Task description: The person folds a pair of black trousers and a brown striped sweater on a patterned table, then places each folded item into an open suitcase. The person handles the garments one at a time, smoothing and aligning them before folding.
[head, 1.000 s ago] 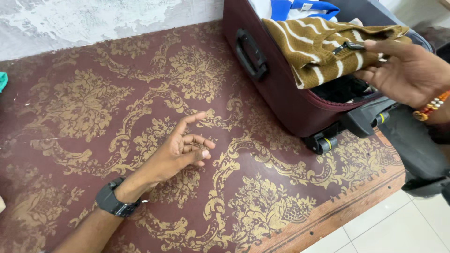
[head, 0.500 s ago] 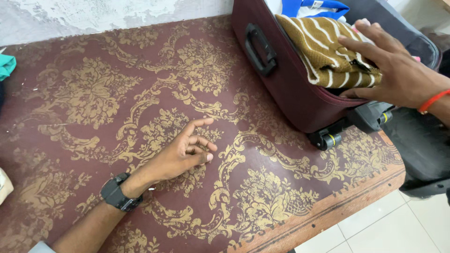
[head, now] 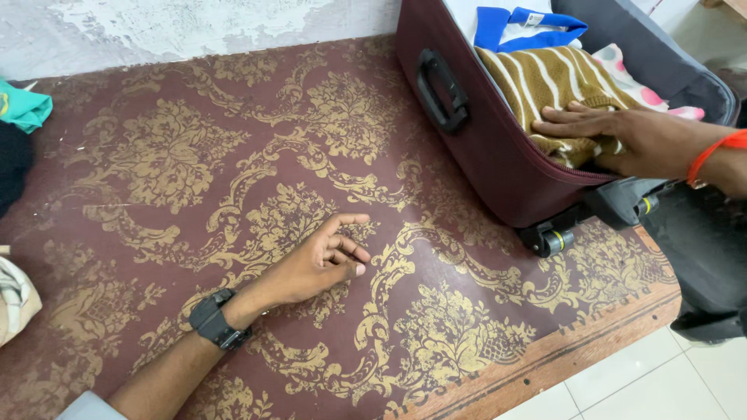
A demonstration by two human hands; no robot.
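Striped sweater (head: pixel 556 82), brown with cream lines, lies folded in the open maroon suitcase (head: pixel 482 148), on top of the other clothes and against the near wall. Behind it sits a white and blue garment (head: pixel 521 19); to its right, a pink spotted cloth (head: pixel 634 78). The right hand (head: pixel 630 140) lies flat on the sweater's near edge, fingers (head: pixel 568 124) stretched and together, palm down, pressing rather than gripping. An orange thread band (head: pixel 712 152) circles that wrist. The left hand (head: pixel 319 264) rests empty on the patterned maroon and gold mat (head: pixel 194 155), well apart from the suitcase, fingers loosely curled, a black watch (head: pixel 218 320) on the wrist. The suitcase stands at the mat's right end, its black handle (head: pixel 442 89) facing the person and one wheel (head: pixel 552 239) on the mat. At the left edge a teal cloth (head: pixel 23 105), a dark cloth (head: pixel 12 163) and a pale cloth (head: pixel 15 299) lie partly out of view. Judged from the flat palm, the step in hand is settling the folded sweater into the packed pile. A next move would call for even downward pressure, so that the fold holds and clears the zip line.
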